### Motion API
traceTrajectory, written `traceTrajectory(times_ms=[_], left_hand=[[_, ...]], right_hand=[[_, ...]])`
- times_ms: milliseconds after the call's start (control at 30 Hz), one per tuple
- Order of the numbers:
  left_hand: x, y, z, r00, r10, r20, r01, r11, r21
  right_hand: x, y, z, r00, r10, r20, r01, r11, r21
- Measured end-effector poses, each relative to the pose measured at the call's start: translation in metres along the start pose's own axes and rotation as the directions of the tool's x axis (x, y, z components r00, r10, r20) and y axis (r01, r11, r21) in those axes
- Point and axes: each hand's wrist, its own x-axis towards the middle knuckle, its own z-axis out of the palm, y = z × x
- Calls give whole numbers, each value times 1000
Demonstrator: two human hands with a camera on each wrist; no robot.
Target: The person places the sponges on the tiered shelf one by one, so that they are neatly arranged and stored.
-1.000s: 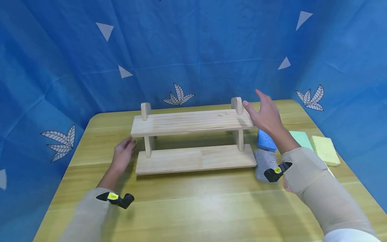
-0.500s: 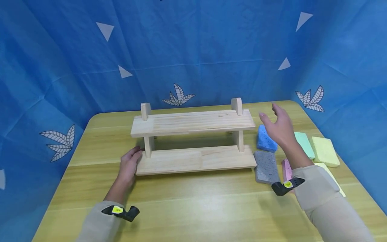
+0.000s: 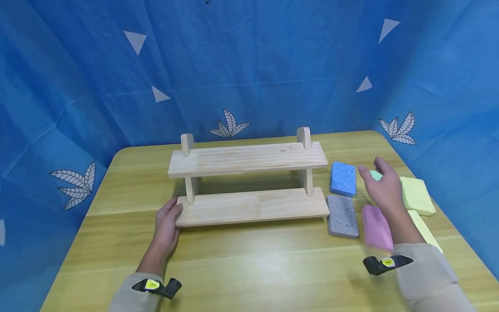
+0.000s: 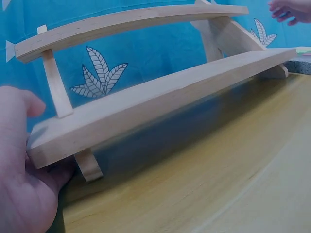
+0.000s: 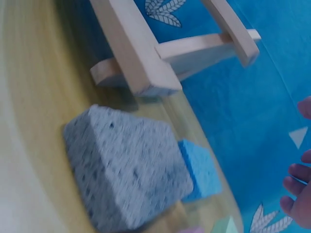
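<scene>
A two-tier wooden shelf stands on the table. My left hand holds the left end of its lower board; in the left wrist view the thumb is above the board edge and the fingers reach below it. My right hand hovers over the sponges at the right with nothing between its loosely bent fingers. It partly covers a green sponge. Near it lie a blue sponge, a grey sponge, a pink sponge and a yellow sponge.
A second pale yellow sponge is partly hidden by the right forearm. The wood-grain table extends in front of the shelf, and a blue patterned cloth hangs behind it. The grey sponge sits close to the shelf's right end.
My right hand has left the shelf's upper right end and moved right and nearer, over the sponges. My left hand has come to the lower board's left end and grips it.
</scene>
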Motion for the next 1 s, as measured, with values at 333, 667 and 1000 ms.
traceTrajectory(times_ms=[333, 667, 1000], left_hand=[[-6, -5, -4, 1000, 8, 9, -8, 999, -52], [-8, -8, 0, 1000, 18, -16, -19, 997, -78], [-9, -10, 1, 1000, 12, -26, -14, 994, -105]], right_hand=[[-22, 34, -6, 995, 103, -6, -103, 995, -4], [-40, 70, -24, 982, 190, -4, -190, 982, -8], [-62, 106, -46, 937, 343, -61, -343, 939, 11]])
